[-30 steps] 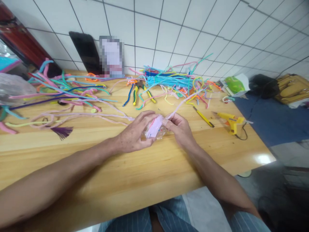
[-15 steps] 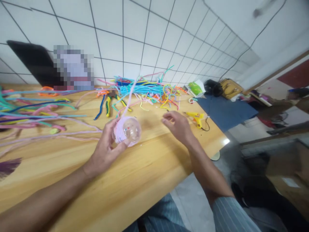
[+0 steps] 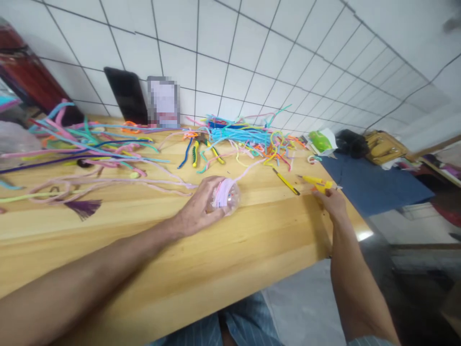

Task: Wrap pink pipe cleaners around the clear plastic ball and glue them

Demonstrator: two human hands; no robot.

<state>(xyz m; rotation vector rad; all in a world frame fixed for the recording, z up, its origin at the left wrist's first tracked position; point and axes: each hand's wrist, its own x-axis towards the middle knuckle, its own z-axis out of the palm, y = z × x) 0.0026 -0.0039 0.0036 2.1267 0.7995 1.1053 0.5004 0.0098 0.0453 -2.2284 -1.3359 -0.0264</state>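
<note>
My left hand (image 3: 202,207) is closed around a clear plastic ball (image 3: 234,198) that has lilac pipe cleaner wound about it. A loose lilac end (image 3: 248,169) sticks out from the winding toward the back right. At the right side of the table, my right hand (image 3: 333,202) has its fingers wrapped round the handle of a yellow hot glue gun (image 3: 317,182), whose nozzle points left. Between the two hands lies a yellow utility knife (image 3: 286,181).
A bundle of coloured pipe cleaners (image 3: 237,137) lies along the tiled wall, with green-and-yellow pliers (image 3: 195,153) beside it. More pipe cleaners (image 3: 108,154) and a purple tassel (image 3: 84,207) spread over the left. A black phone-like slab (image 3: 127,96) leans on the wall.
My right hand has moved right and taken hold of the glue gun. My left hand has turned the wrapped ball, and its loose end now lies lower. The view has shifted left.
</note>
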